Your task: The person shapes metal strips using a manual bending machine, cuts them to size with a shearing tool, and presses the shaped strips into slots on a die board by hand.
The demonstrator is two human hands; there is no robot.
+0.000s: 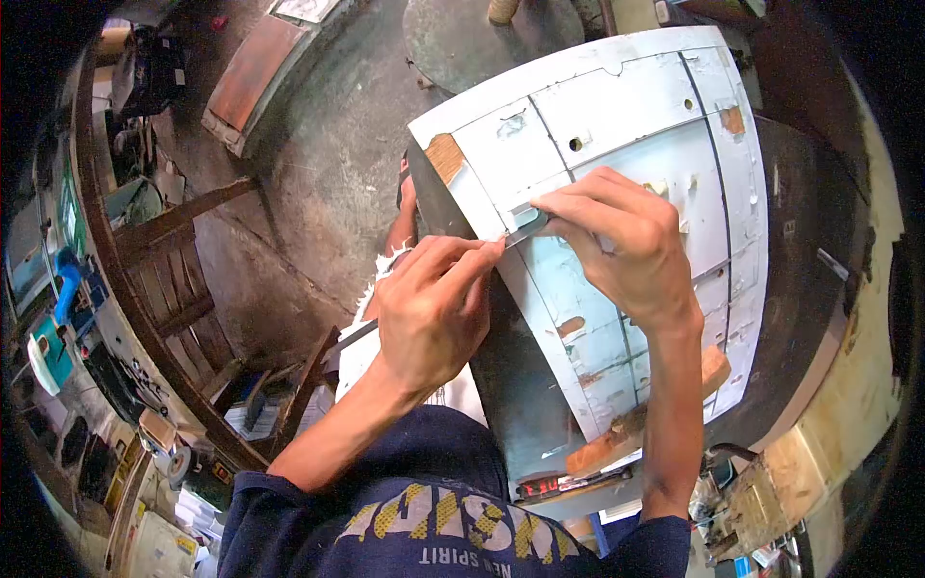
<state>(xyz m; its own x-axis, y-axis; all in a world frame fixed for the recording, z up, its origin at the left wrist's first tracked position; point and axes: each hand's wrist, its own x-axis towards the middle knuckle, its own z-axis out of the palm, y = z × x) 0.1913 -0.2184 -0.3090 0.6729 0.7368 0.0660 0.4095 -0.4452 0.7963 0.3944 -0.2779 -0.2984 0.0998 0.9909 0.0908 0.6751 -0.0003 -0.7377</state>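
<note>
My left hand [429, 313] is closed in a pinch around a thin flat grey strip [356, 333], whose back end sticks out past the heel of the hand. In my right hand [621, 241], the thumb and fingers pinch a small grey metal piece [526, 223], its edge right at my left fingertips. I cannot tell if strip and piece are one. Beneath the right hand lies a white board [665, 87] marked with black lines, its surface chipped to bare wood in places, with small holes. The right forearm crosses over a wooden stick [607, 445] on the board's near part.
The board rests on a dark tabletop [525, 376]. A red and black tool [544, 486] lies at its near edge. To the left stands a wooden frame [183, 226] by cluttered shelving. A brown wooden panel [258, 72] is on the concrete floor [332, 135].
</note>
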